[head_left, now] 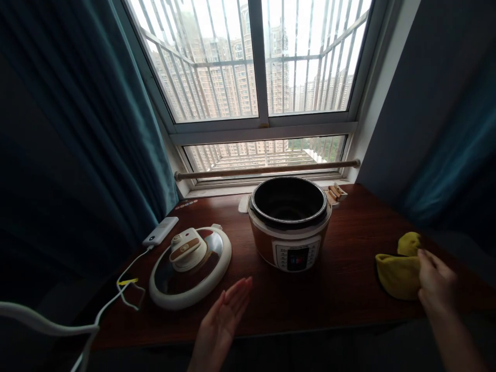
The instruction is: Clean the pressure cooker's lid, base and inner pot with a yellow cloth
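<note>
On the dark red wooden table stands an electric pressure cooker [284, 245] with its top off, the black inner pot [290, 201] showing inside. To its left lies the round white-rimmed lid [228, 248], its knob facing up. My left hand [227, 310] hovers near the table's front edge between lid and cooker, palm turned up, fingers stretched, holding nothing. At the right, my right hand [437, 279] pinches the edge of a yellow cloth [399, 276] with a dark border. The cloth sags toward the tabletop; whether it touches is unclear.
A white power bank [160, 231] with a white cable [124, 274] lies on the table's left side. Behind the cooker, at the right, is a small wooden-and-white item [337, 192]. A barred window [263, 124] backs the table, with a blue curtain [127, 103] at the left.
</note>
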Demonstrator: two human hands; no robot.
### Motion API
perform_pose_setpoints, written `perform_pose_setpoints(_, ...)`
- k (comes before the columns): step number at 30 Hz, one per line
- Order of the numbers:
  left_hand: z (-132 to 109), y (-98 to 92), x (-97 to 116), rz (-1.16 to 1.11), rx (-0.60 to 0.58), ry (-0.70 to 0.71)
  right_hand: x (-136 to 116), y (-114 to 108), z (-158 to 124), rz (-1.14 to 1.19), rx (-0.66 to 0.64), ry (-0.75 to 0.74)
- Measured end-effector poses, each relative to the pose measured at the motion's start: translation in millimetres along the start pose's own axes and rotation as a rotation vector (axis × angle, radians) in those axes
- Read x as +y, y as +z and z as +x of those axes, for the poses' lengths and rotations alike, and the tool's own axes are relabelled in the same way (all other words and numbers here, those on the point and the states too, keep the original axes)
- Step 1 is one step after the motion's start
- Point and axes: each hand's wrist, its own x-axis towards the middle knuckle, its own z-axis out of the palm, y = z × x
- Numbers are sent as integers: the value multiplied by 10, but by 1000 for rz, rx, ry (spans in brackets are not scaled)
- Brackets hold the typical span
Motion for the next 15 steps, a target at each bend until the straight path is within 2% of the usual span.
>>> perform_pose_setpoints(2, -86, -167, -207, 63, 8, -43, 133, 120, -45, -29, -9, -117)
perform_pose_setpoints(5, -175, -289, -323, 131, 41, -40, 242, 404, -174, -158, -262, -464)
perform_pose_setpoints(7, -214, -313, -296, 161, 74, -5, 274, 591, -322, -197, -389, -600)
perform_pose_setpoints(11, -240, -336, -125, 258, 165, 84, 343, 782, -561, -321, -389, -701)
perform_pose_setpoints(15, -154, -412, 141, 552, 372, 232, 424, 791, -578, -368, -355, -720)
